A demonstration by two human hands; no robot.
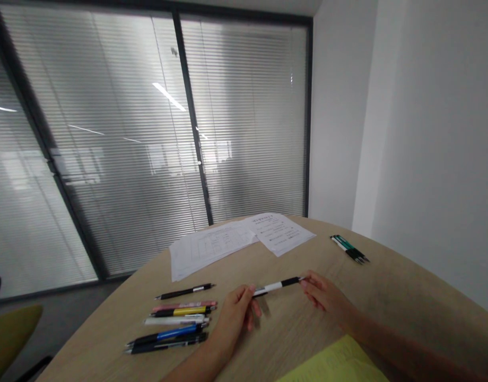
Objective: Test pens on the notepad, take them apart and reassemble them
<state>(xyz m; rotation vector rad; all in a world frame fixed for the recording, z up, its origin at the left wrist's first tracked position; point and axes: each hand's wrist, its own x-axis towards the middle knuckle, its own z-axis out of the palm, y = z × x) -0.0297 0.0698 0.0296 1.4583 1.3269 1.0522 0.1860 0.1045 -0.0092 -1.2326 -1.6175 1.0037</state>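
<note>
A white pen with a black grip [272, 287] is held above the table between my two hands, tilted slightly up to the right. My left hand [236, 314] is closed on its left end, thumb on top. At the other end, the fingertips of my right hand [319, 292] pinch the tip. Left of my left hand lie several pens: a black pen [184, 292] set apart, then a pink pen [168, 306], a yellow and black pen [188, 312], a white pen [172, 320], a blue pen [172, 333] and a dark pen [164, 346].
A small bunch of green, white and black pens [349, 248] lies at the right. Printed sheets [216, 246] rest at the table's far edge. Yellow paper [335, 363] is at the near edge. A yellow-green chair [13, 337] stands left of the round table [403, 297].
</note>
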